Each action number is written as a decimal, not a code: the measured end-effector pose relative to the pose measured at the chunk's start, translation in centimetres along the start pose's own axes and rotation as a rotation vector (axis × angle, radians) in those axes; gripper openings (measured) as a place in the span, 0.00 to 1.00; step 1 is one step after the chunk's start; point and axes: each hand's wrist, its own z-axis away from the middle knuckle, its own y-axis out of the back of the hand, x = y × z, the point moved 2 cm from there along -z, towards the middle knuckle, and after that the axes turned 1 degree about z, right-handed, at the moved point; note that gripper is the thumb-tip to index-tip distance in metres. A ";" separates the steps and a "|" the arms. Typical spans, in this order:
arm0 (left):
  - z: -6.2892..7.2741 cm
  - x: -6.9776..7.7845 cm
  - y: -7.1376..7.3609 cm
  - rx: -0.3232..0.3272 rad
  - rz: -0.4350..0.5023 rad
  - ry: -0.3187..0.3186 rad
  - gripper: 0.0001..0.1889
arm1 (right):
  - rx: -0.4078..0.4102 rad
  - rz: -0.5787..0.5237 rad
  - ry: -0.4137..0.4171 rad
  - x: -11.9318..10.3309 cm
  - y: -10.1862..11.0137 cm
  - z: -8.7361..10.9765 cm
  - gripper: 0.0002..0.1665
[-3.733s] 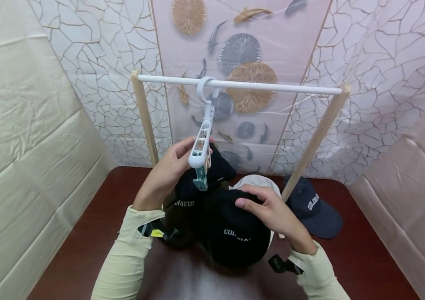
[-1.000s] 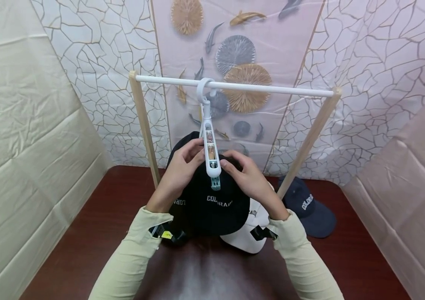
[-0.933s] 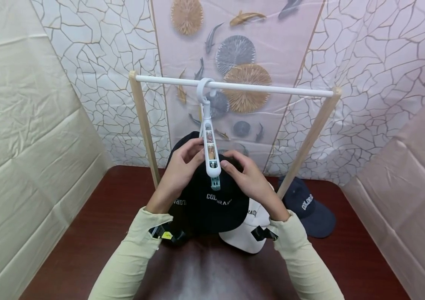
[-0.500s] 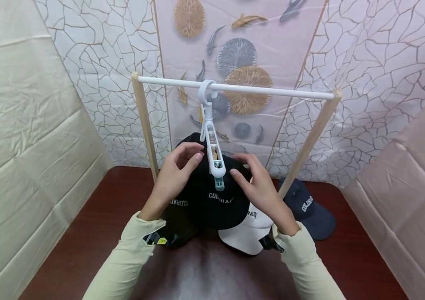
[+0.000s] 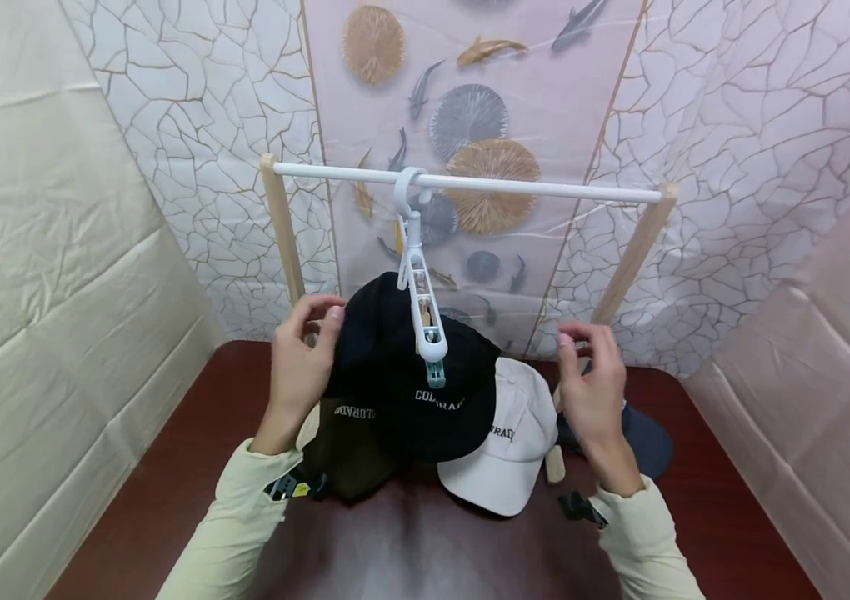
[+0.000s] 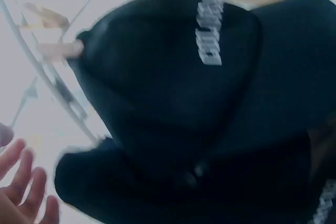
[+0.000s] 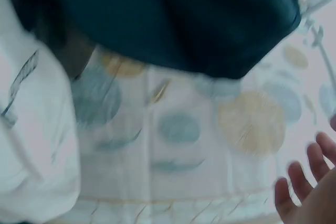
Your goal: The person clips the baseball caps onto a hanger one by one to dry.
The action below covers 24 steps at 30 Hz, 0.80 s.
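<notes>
A black cap (image 5: 462, 417) with white lettering hangs from the front clip of a white folding hanger (image 5: 425, 308). Another dark cap (image 5: 365, 333) hangs behind it, to the left. My left hand (image 5: 301, 362) is just left of that dark cap, fingers loosely bent and holding nothing. Farther right, apart from the hung caps, my right hand (image 5: 593, 387) is raised with relaxed, bare fingers. From the left wrist, the black cap (image 6: 157, 77) fills the middle, with left fingers (image 6: 32, 195) at the lower left. In the right wrist view, right fingers (image 7: 299, 182) sit well below the cap (image 7: 226, 30).
The hanger hooks over a white rod (image 5: 545, 187) on wooden posts (image 5: 635, 258). Below on the reddish-brown table (image 5: 162, 467) lie a white cap (image 5: 518, 433) and a brown cap (image 5: 350, 454). A navy cap (image 5: 650, 446) at the right is partly hidden by my right hand.
The black cap, carried in my right hand earlier, now hangs on the hanger. Both hands have let go and moved apart, left hand leftward and right hand rightward, uncovering the white cap.
</notes>
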 end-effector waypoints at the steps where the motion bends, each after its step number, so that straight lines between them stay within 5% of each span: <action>1: 0.1 -0.6 0.4 0.045 -0.005 0.002 0.08 | 0.046 0.015 -0.010 0.5 0.4 0.2 0.07; 5: 0.0 -3.0 1.5 0.220 -0.035 0.012 0.08 | 0.175 0.075 -0.093 3.4 1.6 0.9 0.09; 9: -0.7 -5.3 2.1 0.322 -0.066 0.062 0.13 | 0.207 0.076 -0.245 6.0 2.2 1.2 0.17; 12: -1.2 -7.1 2.4 0.270 -0.036 0.133 0.18 | 0.181 0.030 -0.388 7.5 2.0 1.5 0.23; 19: -1.5 -11.3 1.6 -0.031 0.071 0.317 0.28 | 0.096 -0.231 -0.650 10.2 0.4 2.1 0.31; 24: -1.4 -13.1 1.4 -0.027 0.143 0.321 0.34 | 0.122 -0.440 -0.687 12.1 -1.9 2.8 0.30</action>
